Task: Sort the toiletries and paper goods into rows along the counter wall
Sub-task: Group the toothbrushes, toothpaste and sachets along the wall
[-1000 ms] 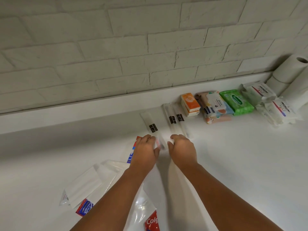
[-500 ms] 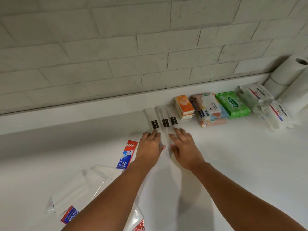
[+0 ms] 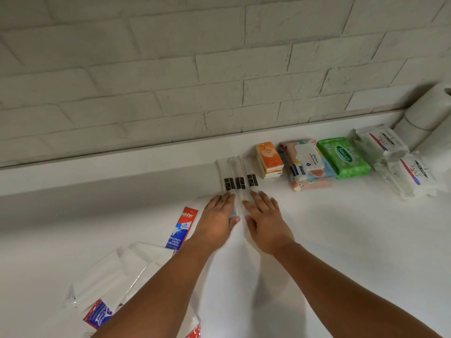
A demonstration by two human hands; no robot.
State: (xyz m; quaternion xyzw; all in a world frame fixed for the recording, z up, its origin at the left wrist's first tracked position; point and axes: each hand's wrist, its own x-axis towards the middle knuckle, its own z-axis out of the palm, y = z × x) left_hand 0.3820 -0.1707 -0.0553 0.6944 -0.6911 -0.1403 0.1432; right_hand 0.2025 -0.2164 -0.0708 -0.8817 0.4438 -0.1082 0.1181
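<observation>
Three clear toothbrush packets (image 3: 238, 175) with black labels lie side by side, their far ends at the counter wall. My left hand (image 3: 218, 219) lies flat with straight fingers on the near end of the left packet. My right hand (image 3: 264, 219) presses flat on the near end of the right one. To their right stand an orange tissue pack (image 3: 269, 159), pastel wipes packs (image 3: 308, 164), a green Sanicare wipes pack (image 3: 343, 157) and white tissue packs (image 3: 393, 162). A Colgate toothpaste box (image 3: 181, 228) lies left of my left hand.
White paper rolls (image 3: 424, 113) are stacked in the far right corner. Clear plastic bags (image 3: 109, 281) with more toothpaste boxes (image 3: 98, 315) lie near the front left. A raised white ledge (image 3: 122, 164) runs under the brick wall.
The left packet has been pushed in beside the other two, so all three lie parallel. Both hands went from curled to flat on the packets' near ends.
</observation>
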